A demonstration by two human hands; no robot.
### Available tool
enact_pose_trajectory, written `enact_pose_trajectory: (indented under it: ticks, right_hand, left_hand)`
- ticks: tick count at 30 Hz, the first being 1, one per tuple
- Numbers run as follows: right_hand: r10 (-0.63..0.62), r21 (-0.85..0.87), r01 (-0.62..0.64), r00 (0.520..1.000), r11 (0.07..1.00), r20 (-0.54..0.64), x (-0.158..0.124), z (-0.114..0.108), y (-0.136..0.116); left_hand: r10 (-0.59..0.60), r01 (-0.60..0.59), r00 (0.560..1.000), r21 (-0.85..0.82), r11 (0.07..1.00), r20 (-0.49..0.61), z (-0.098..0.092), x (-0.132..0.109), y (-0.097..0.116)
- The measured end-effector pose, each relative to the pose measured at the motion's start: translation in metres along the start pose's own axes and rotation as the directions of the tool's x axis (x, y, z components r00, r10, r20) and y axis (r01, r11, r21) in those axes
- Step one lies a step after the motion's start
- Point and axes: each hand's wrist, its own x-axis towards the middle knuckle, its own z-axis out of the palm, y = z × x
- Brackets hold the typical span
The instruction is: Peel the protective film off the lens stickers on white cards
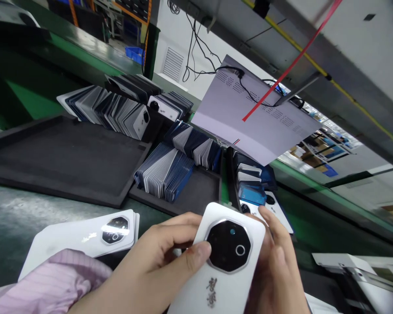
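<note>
A white phone back cover (229, 288), with a black eight-sided camera plate and dark lettering below it, is held up close in front of me. My left hand (160, 257) grips its left side, the thumb lying on the face beside the camera plate. Around the right edge curl the fingers of my right hand (278, 261), partly hidden behind the cover. Left of my hands, more white phone back covers (68, 237) lie stacked on the bench, near my pink sleeve (68, 274).
A black tray (68, 161) stands at the left, with rows of upright covers (111, 109) behind it. Another black tray (206, 185) holds packed dark and white panels (167, 170). Blue and white panels (252, 192) stand further right. A grey panel (249, 117) and red strap (291, 65) hang overhead.
</note>
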Motion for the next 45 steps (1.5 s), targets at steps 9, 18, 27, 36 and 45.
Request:
enact_pose_trajectory:
  ticks: [9,18,27,36,45]
  right_hand:
    - [-0.004,-0.089,0.032,0.956,0.996,0.292,0.032,-0.028,-0.014]
    - [-0.066,-0.097,0.124,0.885,0.988,0.460,0.039,-0.042,-0.012]
    - [-0.203,-0.233,0.236,0.966,0.943,0.159,0.033,-0.030,-0.008]
    - [-0.474,-0.184,0.536,0.830,0.824,0.295,0.025,-0.040,-0.011]
    - [-0.328,-0.430,0.444,0.890,0.786,0.317,0.026,-0.034,-0.008]
  left_hand:
    - [0.104,-0.113,0.993,0.229,0.967,0.048,0.004,0.003,0.007]
    - [0.127,-0.153,0.985,0.246,0.957,0.118,-0.005,-0.003,-0.005]
    - [0.037,-0.057,0.993,0.176,0.983,0.116,-0.002,-0.001,-0.007]
    - [0.029,-0.020,0.999,0.216,0.976,-0.042,0.007,0.013,0.003]
    - [0.039,-0.024,0.997,0.236,0.971,-0.062,0.008,0.015,0.005]
